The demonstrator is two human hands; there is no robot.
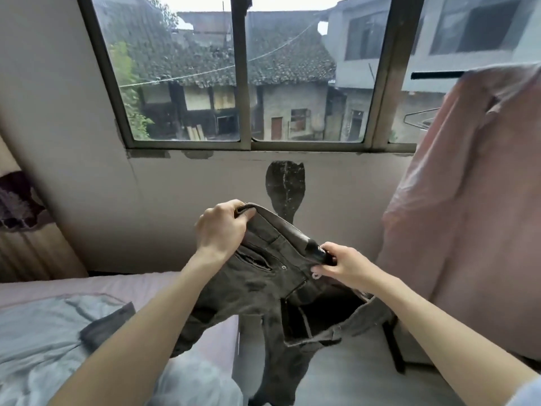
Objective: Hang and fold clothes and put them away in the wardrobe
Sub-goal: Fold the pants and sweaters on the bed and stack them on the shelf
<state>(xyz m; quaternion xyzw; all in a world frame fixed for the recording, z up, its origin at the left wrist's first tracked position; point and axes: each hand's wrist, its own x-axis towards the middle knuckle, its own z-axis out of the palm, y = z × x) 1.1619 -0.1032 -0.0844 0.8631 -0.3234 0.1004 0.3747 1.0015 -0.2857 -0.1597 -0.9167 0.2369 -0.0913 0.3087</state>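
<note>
Both hands hold a pair of dark grey-brown jeans [263,291] up in the air by the waistband, in front of the wall below the window [243,71]. The left hand [222,230] has its fingers curled over the top edge of the waistband at the far end, thumb pressed against the fabric, and sits higher than the other. The right hand [342,263] pinches the waistband near a black label or tab by the fly, with a metal button just beside its thumb. Between the two hands the waistband runs as a taut slanting line, down from left to right. The jeans hang open below it: a front pocket and rivet face the camera, the fly gapes to show the dark inside, and the legs drop down past the edge of the bed [164,288] toward the floor. The bed lies at the lower left under a pale pink sheet, and a light blue garment [44,341] with a dark cuff or collar is spread on it, close to the left forearm. At the right a pink shirt [468,218] hangs from a dark rail [436,75], well apart from the jeans, with a wire hanger [415,118] visible behind it against the window.
</note>
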